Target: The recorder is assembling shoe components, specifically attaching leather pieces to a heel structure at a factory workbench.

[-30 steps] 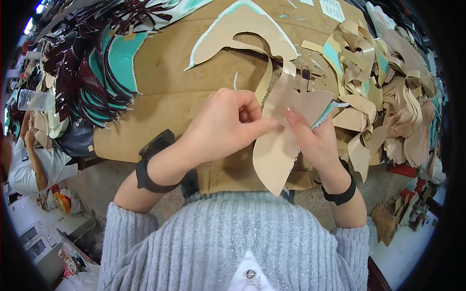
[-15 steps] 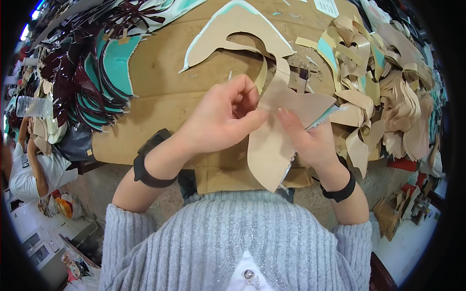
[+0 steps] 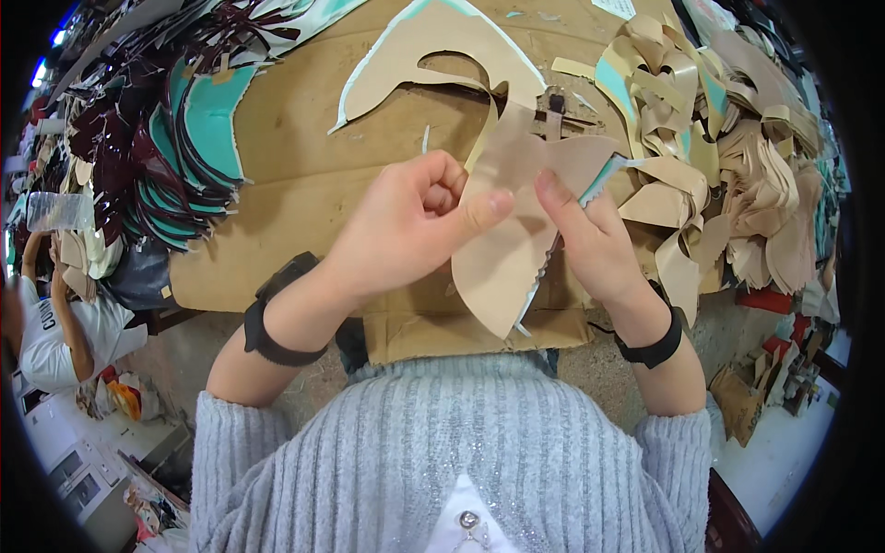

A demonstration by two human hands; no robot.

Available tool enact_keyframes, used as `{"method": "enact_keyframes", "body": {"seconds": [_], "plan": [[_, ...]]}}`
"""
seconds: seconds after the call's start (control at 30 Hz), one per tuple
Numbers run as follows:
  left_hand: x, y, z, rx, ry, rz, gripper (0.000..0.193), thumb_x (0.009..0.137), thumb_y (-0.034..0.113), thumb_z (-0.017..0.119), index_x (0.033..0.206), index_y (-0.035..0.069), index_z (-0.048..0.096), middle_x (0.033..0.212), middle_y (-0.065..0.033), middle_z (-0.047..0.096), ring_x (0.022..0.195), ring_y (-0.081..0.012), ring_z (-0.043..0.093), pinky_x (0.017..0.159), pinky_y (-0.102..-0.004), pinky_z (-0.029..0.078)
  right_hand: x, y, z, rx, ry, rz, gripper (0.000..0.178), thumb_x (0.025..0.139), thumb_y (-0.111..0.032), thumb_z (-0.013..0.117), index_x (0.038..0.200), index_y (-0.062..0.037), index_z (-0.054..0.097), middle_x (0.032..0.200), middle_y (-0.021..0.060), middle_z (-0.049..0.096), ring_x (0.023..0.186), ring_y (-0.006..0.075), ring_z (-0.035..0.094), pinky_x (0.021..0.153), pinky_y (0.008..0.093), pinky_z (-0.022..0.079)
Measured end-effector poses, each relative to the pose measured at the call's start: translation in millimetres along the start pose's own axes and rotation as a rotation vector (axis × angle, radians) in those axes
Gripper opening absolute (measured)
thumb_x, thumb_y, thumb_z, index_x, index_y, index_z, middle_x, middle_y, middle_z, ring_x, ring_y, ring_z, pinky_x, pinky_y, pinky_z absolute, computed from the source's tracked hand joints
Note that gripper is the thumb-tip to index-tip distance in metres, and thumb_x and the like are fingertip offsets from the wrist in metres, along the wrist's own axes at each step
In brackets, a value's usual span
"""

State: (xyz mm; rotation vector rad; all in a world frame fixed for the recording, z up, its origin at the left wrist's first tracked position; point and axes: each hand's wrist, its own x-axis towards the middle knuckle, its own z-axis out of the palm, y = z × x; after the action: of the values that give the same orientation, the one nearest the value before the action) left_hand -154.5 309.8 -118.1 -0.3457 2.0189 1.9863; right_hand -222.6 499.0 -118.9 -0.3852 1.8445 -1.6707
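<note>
We see the beige piece (image 3: 502, 253) between our two hands, reaching from just above the fingertips down to a pointed lower end below them. Our right hand (image 3: 585, 226) is closed on its right side, thumb flat on the upper face and the other fingers mostly hidden beneath. Our left hand (image 3: 419, 217) is half closed, its fingers curled in and its thumb laid across the piece; we cannot tell whether it pinches anything or only rests there. As for how far along we are, the edge just beside the right hand looks notched, with white and teal backing showing, while the left lower edge, under the left thumb, looks smooth, so we judge this piece to be partway through, though we cannot tell how much of its edge is finished. Above the left hand lies an arch-shaped panel (image 3: 433, 41) with white along its outer edge; whether it is joined to our piece is hidden where the two meet. To the right of the right hand, well apart, sits a heap of beige pieces (image 3: 761, 217), seemingly work in plenty, but whether done or left we cannot say. Far to the left of the left hand is a fanned stack of teal-backed dark red pieces (image 3: 217, 111), which neither hand touches, all on brown cardboard (image 3: 295, 207)
</note>
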Motion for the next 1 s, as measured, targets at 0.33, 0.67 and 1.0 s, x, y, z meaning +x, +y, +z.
{"method": "enact_keyframes", "body": {"seconds": [0.33, 0.67, 1.0], "plan": [[-25, 13, 3, 0.056, 0.007, -0.191, 0.028, 0.086, 0.022, 0.070, 0.072, 0.002, 0.056, 0.062, -0.0008, 0.061, 0.054, -0.0029, 0.056, 0.047, -0.0169, 0.041, 6, 3, 4, 0.128, 0.072, -0.030, 0.027, 0.100, -0.026, 0.046, 0.107, -0.0008, 0.053, 0.090, 0.0002, 0.059, 0.081, 0.0056, 0.053, 0.069, 0.0237, 0.044], [7, 11, -2, 0.215, 0.158, 0.148, 0.029, 0.079, 0.020, 0.077, 0.069, 0.004, 0.054, 0.057, 0.0065, 0.051, 0.051, 0.0019, 0.040, 0.044, -0.0164, 0.029, -2, 5, 6, -0.091, 0.042, -0.169, 0.023, 0.100, -0.023, 0.045, 0.101, -0.0018, 0.055, 0.084, 0.0008, 0.056, 0.075, 0.0078, 0.050, 0.066, 0.0249, 0.042], [10, 10, 10, 0.509, 0.266, 0.406, 0.023, 0.080, 0.006, 0.065, 0.066, 0.002, 0.047, 0.054, -0.0007, 0.044, 0.050, -0.0056, 0.041, 0.044, -0.0245, 0.034, -1, 9, 10, -0.391, 0.086, -0.188, 0.024, 0.097, -0.016, 0.047, 0.096, 0.0058, 0.057, 0.062, 0.0158, 0.054, 0.053, 0.0229, 0.049, 0.054, 0.0322, 0.042]]}}
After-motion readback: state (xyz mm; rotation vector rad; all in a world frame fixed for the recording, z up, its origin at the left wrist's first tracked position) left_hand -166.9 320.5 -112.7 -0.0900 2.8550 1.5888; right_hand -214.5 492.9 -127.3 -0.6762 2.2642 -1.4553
